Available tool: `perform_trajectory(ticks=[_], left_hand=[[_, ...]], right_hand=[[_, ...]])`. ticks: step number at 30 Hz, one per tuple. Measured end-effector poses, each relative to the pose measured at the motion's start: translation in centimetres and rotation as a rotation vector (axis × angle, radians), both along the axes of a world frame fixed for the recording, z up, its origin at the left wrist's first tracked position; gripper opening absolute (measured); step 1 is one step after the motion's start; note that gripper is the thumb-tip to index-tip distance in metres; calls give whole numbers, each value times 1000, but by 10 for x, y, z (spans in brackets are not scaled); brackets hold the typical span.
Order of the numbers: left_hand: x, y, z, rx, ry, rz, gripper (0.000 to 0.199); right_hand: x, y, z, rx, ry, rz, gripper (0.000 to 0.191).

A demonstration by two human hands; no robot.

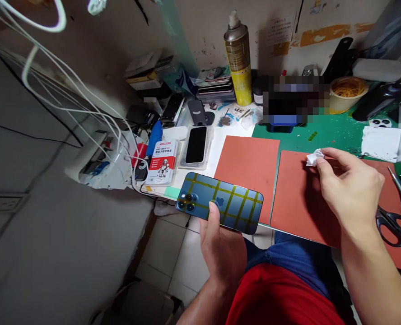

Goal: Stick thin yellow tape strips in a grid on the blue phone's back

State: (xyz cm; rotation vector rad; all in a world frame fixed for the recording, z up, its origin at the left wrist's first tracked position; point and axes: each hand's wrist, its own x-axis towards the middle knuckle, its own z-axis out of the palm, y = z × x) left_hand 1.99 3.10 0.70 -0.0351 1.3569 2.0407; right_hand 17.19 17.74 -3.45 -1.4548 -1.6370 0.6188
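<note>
A blue smartphone (236, 215) rests in my left hand (222, 243), back side up, with my thumb across it. Strips of yellowish tape criss-cross its back, and the camera lenses sit at its left end. Over the right orange mat (295, 194), my right hand (352, 185) pinches a small crumpled white tissue (314, 157) between thumb and fingertips. The phone is held at the bench's front edge, beside the left orange mat (249, 167).
Black scissors (393, 225) lie right of my right wrist, near pens or tools. A spray can (239, 63) stands at the back. Left are a boxed phone (196, 145), a battery box (162, 162) and hanging white cables (75, 85). A tub (346, 101) stands back right.
</note>
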Motion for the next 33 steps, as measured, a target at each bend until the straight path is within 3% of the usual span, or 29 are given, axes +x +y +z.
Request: perform_trajectory(ticks=[2, 4, 5, 9, 10, 12, 14, 16, 21, 28, 33], left_hand=[[-1, 2, 0, 2, 2, 1, 49], [-1, 4, -1, -3, -2, 17, 47], [-1, 6, -2, -9, -6, 28, 46], [0, 8, -5, -27, 12, 47, 41], [0, 8, -6, -20, 24, 41, 40], [0, 8, -6, -3, 35, 20, 41], [0, 7, -6, -15, 22, 2, 44], [1, 6, -6, -55, 13, -3, 46], [3, 5, -5, -59, 53, 64, 47], [4, 5, -3, -2, -23, 27, 47], [5, 6, 0, -7, -15, 74, 43]], right_hand=[[8, -11, 4, 98, -172, -67, 26], [5, -33, 10, 52, -55, -91, 24], [1, -46, 11, -82, 84, -22, 25], [-18, -84, 7, -726, 667, 490, 28], [-22, -89, 4, -807, 774, 550, 29], [-28, -94, 0, -880, 908, 598, 55], [-33, -97, 0, -899, 942, 616, 79], [-38, -100, 2, -896, 928, 613, 85], [-39, -101, 6, -891, 969, 583, 70], [-34, -93, 6, -903, 1017, 594, 36], [-35, -97, 8, -863, 1049, 532, 24]])
